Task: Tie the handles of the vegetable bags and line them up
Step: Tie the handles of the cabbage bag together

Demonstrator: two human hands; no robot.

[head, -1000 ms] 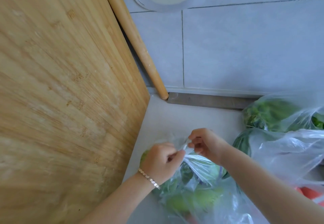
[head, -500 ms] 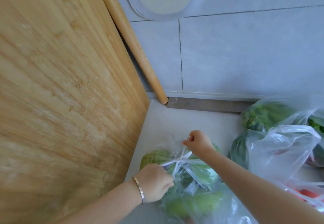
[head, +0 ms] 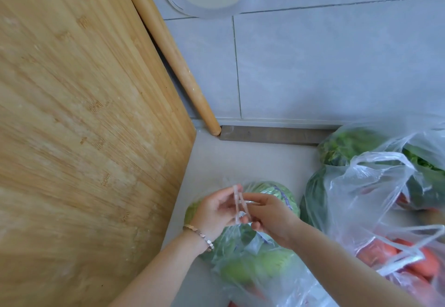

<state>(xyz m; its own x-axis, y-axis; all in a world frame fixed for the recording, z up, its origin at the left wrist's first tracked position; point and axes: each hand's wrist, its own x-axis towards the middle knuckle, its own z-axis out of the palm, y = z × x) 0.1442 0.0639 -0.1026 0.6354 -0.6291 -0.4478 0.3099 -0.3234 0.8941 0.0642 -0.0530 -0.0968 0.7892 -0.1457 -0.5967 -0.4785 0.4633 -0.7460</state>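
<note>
the left hand (head: 216, 213) and the right hand (head: 273, 220) meet above a clear bag, each pinching the thin twisted handles (head: 238, 207), which stand up between their fingertips. a beaded bracelet (head: 199, 234) sits on the left wrist. the bag of green vegetables (head: 262, 261) lies on the pale counter (head: 240, 157) right under the hands, near the front edge of the view. just to its right lie more bags with loose handles: a bag of carrots (head: 397, 256) in front and a bag of leafy greens (head: 349, 145) further back by the wall. to the left a big wooden cutting board (head: 84, 114) stands tilted, with a rolling pin (head: 173, 54) leaning against the grey tiled wall (head: 337, 66) behind it.
</note>
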